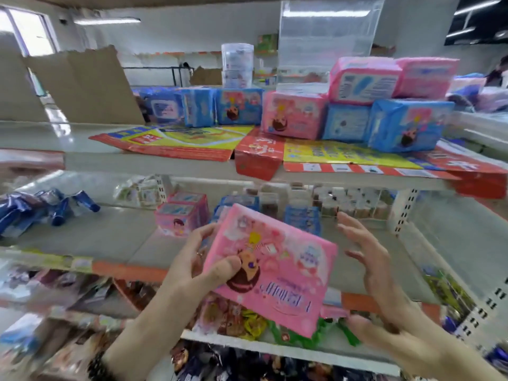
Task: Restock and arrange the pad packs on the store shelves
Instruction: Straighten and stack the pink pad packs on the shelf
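Between both hands, glossy rectangular pink pack (270, 269)

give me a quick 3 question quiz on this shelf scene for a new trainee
1. Which hand grips the pink pad pack held in front of the shelves?
2. True or false: on the top shelf, two pink packs are stacked on blue packs.
3. The right hand is: A) gripping the pack, B) open beside the pack, C) resting on the middle shelf.

Key:
1. The left hand, thumb on the pack's front.
2. True.
3. B. Its fingers are straight, and whether the thumb touches the pack's lower corner cannot be told.
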